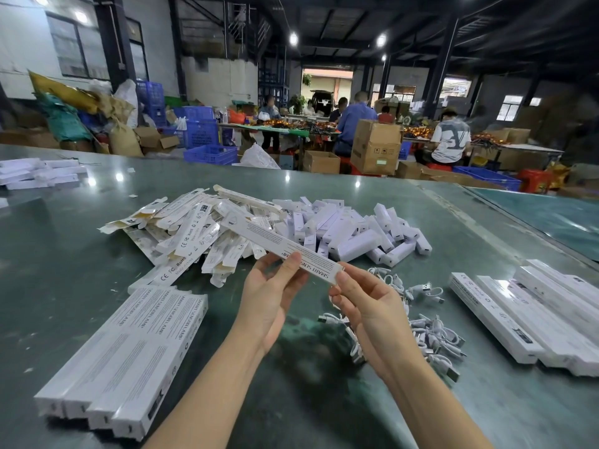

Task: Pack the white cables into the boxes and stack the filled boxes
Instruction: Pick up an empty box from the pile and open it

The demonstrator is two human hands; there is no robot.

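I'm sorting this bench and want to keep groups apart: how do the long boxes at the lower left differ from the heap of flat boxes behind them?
The long boxes at the lower left are squared up and lie side by side in a neat row; the heap of flat boxes is a loose jumble lying at all angles. The row's ends look shut, while the heap's end flaps stick out open. Both are white printed card on the green table.
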